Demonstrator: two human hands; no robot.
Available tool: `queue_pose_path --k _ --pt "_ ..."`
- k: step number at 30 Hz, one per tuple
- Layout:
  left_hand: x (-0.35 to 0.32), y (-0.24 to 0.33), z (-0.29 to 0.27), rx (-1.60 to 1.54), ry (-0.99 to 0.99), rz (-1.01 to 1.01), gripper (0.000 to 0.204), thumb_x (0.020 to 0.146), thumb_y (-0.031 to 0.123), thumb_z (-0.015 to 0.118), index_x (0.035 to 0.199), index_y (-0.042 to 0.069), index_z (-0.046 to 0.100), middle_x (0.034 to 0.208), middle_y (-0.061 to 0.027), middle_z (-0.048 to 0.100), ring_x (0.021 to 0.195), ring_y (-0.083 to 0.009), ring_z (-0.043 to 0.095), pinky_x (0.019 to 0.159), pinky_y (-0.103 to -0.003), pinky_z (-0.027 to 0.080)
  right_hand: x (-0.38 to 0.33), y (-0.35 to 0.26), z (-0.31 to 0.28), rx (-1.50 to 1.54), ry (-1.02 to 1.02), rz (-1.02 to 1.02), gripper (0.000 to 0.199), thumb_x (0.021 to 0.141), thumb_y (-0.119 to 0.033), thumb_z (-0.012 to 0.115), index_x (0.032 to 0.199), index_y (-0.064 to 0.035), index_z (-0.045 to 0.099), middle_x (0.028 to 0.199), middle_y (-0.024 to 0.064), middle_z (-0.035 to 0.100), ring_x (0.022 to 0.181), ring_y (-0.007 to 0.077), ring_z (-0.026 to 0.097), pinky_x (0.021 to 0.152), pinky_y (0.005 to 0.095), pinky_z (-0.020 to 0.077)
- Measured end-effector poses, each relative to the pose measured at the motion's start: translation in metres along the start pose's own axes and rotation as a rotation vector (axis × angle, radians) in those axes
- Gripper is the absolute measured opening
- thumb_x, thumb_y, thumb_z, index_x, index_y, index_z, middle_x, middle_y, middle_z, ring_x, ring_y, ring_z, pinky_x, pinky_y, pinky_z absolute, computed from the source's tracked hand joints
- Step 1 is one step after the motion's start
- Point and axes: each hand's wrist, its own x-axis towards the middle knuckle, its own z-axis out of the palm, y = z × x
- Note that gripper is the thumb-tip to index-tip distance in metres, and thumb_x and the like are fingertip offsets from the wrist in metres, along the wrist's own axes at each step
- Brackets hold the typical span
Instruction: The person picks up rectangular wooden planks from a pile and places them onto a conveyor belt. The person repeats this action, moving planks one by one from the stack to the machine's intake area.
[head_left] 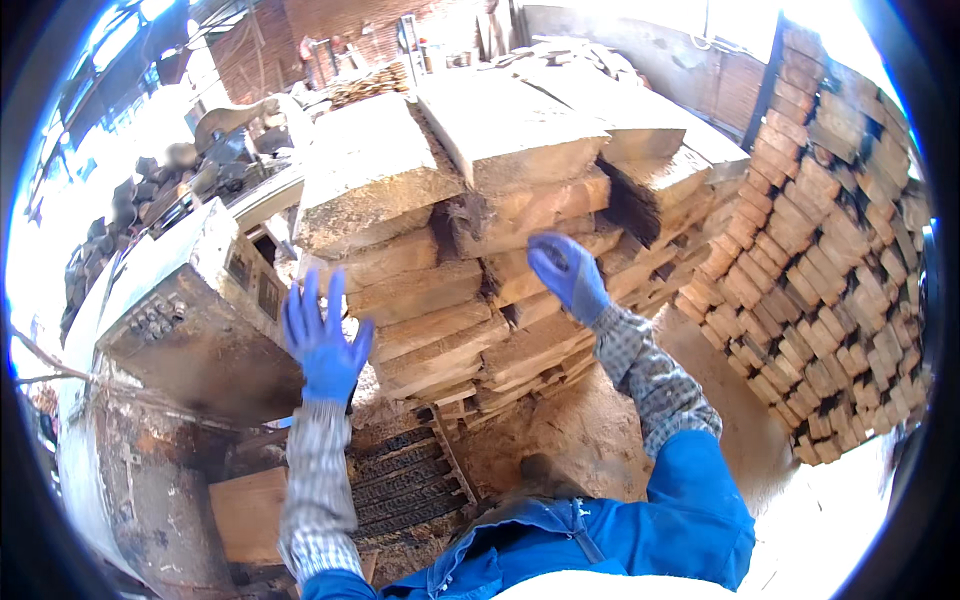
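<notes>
My left hand (pixel 325 345), in a blue glove, is raised with its fingers spread and nothing in it. It is beside the left end of a stack of thick sawn planks (pixel 410 300), in front of a worn metal machine housing (pixel 200 330). My right hand (pixel 575 278), also gloved in blue, is in front of the stack's middle. Its fingers curl toward the thumb around a dark patch; whether that is a held thing or shadow is unclear. Wide pale boards (pixel 520 125) lie across the top of the stack.
Below my left forearm is a bed of dark, chain-like slats (pixel 405 478), with a flat wooden board (pixel 248 512) beside it. Sawdust covers the floor (pixel 565 430). A tall pile of small cut timber (pixel 810 290) is on the right. Dark scrap pieces (pixel 170 195) heap up behind the machine.
</notes>
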Motion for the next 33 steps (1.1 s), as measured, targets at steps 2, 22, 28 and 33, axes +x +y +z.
queue_pose_path --k 2,22,28,33 --pt "0.064 0.003 0.004 0.101 0.050 0.122 0.083 0.083 0.045 0.077 0.155 0.020 0.043 0.152 -0.0201 0.043 0.144 -0.0445 0.035 0.118 -0.059 0.028 -0.004 -0.001 0.020 0.009 -0.166 0.053 0.034 0.097 -0.020 0.070 0.123 0.0016 0.065 0.103 0.0085 0.073 0.093 0.0116 0.066 0.082 0.0269 0.0562" --pt "0.114 -0.005 -0.011 0.384 -0.041 0.324 0.088 0.067 0.033 0.085 0.139 0.001 0.046 0.130 -0.0165 0.053 0.122 -0.0361 0.049 0.102 -0.051 0.041 -0.059 0.074 0.148 0.690 -0.741 0.819 0.041 0.104 -0.039 0.058 0.119 -0.0018 0.064 0.097 0.0071 0.071 0.081 0.0173 0.066 0.071 0.0326 0.0571" --pt "-0.003 -0.004 -0.121 0.305 0.036 0.270 0.061 0.081 0.034 0.075 0.130 0.007 0.051 0.129 -0.0156 0.057 0.118 -0.0372 0.057 0.099 -0.055 0.046 -0.023 0.026 0.256 1.348 -0.550 0.888 0.052 0.105 -0.044 0.054 0.130 0.0020 0.059 0.110 0.0137 0.068 0.101 0.0248 0.063 0.087 0.0427 0.0522" --pt "-0.163 0.001 -0.193 0.362 0.097 -0.071 0.034 0.092 0.019 0.066 0.123 0.021 0.051 0.132 -0.0119 0.060 0.120 -0.0361 0.059 0.106 -0.062 0.043 -0.041 0.004 0.311 1.164 -0.562 0.818 0.052 0.104 -0.045 0.055 0.127 0.0014 0.060 0.109 0.0146 0.069 0.098 0.0261 0.064 0.086 0.0436 0.0535"
